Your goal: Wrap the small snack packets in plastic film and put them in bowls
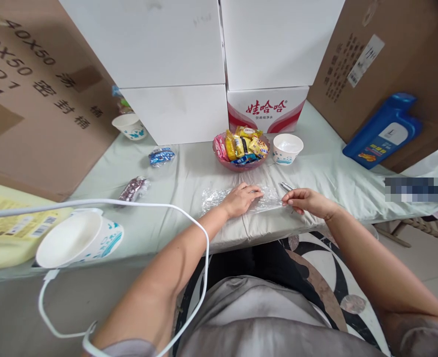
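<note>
A crinkled sheet of clear plastic wrap (215, 197) lies near the front edge of the cloth-covered table. My left hand (241, 199) rests on it with fingers stretched out, and a small greyish thing shows by the fingertips. At the sheet's right end, my right hand (308, 202) is closed in a pinch. What sits between those fingers is too small to make out; the sheet's corner reaches them. A slim silver thing (286, 186) shows just beyond the right fingertips. Behind the hands stands a pink bowl (241, 165) of wrapped snacks, with a paper cup (288, 148) beside it.
White boxes (174, 114) are stacked at the back, between large cardboard cartons (44, 109). A blue bottle (384, 131) stands at right. Left are a large paper cup (103, 240), wrapped snacks (133, 190) and a yellow package (14, 225). A white cable (159, 204) loops over my left arm.
</note>
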Demonstrator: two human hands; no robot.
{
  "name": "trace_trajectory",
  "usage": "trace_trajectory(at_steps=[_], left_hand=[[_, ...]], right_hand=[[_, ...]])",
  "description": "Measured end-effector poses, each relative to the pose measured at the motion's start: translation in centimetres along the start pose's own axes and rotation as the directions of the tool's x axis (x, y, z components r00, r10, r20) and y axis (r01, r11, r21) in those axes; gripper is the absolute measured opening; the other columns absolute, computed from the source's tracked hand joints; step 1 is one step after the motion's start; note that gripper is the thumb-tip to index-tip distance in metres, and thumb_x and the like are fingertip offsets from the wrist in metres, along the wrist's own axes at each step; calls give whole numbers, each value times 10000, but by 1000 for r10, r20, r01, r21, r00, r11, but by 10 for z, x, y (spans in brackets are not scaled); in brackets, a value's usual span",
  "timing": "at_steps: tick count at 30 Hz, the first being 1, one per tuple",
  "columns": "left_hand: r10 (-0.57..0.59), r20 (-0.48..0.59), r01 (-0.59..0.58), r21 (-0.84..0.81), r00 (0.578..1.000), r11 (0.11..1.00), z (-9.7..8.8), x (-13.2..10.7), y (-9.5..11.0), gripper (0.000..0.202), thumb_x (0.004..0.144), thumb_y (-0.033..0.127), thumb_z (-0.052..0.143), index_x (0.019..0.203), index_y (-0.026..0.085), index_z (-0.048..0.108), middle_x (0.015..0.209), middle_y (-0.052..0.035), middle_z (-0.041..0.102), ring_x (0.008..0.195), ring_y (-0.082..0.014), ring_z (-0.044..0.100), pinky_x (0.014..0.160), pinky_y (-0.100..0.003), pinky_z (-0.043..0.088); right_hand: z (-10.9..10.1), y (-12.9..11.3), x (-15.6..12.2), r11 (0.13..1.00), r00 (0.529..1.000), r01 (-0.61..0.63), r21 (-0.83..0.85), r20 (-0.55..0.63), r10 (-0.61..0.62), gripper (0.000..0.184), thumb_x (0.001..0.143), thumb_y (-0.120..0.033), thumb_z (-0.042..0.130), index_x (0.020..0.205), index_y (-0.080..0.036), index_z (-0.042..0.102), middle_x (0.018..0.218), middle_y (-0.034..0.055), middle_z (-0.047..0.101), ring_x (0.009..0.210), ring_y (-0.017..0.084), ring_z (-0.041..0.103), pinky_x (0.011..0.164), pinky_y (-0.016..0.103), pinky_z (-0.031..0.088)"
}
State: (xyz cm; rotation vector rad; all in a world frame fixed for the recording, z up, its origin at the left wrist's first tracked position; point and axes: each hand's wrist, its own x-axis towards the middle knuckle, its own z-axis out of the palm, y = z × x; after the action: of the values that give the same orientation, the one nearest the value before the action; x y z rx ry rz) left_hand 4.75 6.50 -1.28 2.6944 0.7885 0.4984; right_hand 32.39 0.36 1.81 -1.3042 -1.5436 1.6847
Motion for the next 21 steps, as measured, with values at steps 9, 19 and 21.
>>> trace_trajectory(at_steps=[9,19,21], left_hand=[[-3,16,3,16,1000,1000,1,0,-1,437,895,130,424,1278,232,607,1323,-63,580,1042,-225,473,957,-394,410],[-16,-4,16,60,1000,998,2,1,1,423,893,129,434,1257,230,624,1308,-45,589,1011,-214,472,974,-384,408],[-22,4,22,54,1000,998,2,1,1,418,900,132,426,1256,221,626,1305,-46,593,1014,-213,478,970,-378,411]], right_hand=[[-17,5,-34,966,969,-141,-216,-228,90,371,664,-495,762,841,-172,711,592,-9,601,482,100,508,459,245,419],[94,-14,6,379,820,297,-876,32,-571,193,882,-266,597,1047,-203,675,995,111,662,978,271,570,859,433,461],[116,-10,12,286,851,244,-927,63,-522,172,893,-228,569,1021,-172,670,973,127,648,958,279,562,828,428,458]])
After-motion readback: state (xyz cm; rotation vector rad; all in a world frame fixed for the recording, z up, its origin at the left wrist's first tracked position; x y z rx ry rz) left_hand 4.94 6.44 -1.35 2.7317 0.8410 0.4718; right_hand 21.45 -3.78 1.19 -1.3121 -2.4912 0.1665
